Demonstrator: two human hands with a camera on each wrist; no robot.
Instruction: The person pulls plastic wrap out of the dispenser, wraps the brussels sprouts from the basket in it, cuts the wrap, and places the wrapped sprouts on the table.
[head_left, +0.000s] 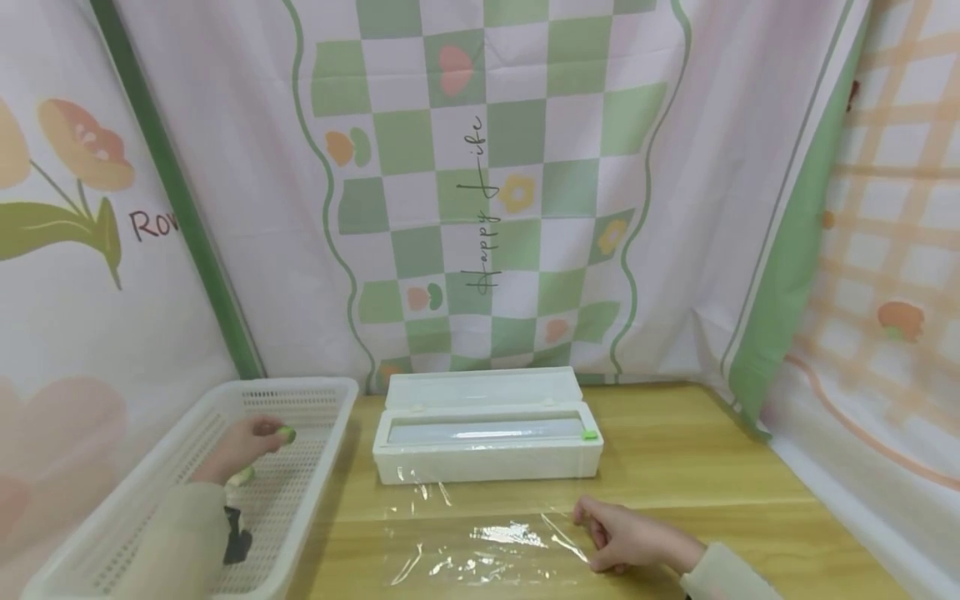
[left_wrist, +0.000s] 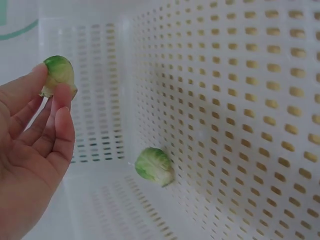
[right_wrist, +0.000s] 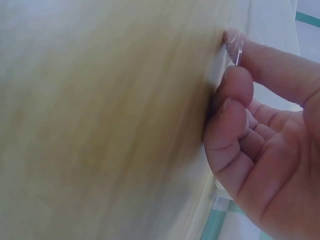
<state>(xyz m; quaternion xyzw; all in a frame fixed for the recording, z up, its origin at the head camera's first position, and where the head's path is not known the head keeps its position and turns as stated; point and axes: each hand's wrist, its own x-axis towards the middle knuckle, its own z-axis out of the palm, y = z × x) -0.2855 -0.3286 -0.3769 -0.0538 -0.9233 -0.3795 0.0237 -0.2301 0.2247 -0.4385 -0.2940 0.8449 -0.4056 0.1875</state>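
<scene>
In the left wrist view, a small green Brussels sprout (left_wrist: 60, 75) is pinched between the thumb and fingers of my left hand (left_wrist: 37, 145). That hand (head_left: 251, 442) is over the white basket (head_left: 348, 408) at left. A second Brussels sprout (left_wrist: 154, 166) lies in the basket, partly behind my forearm in the head view. Clear plastic wrap (head_left: 480, 550) stretches over the table from a white dispenser box (head_left: 487, 462). My right hand (head_left: 630, 537), fingers curled, holds the wrap's right edge; a bit of film (right_wrist: 236, 47) shows at one fingertip.
The dispenser's lid (head_left: 480, 387) stands raised, and a bright green slider (head_left: 589, 435) sits at its right end. A small black object (head_left: 237, 537) shows beside my left sleeve. Patterned curtains (head_left: 487, 208) enclose the wooden table (head_left: 675, 450) behind and on both sides.
</scene>
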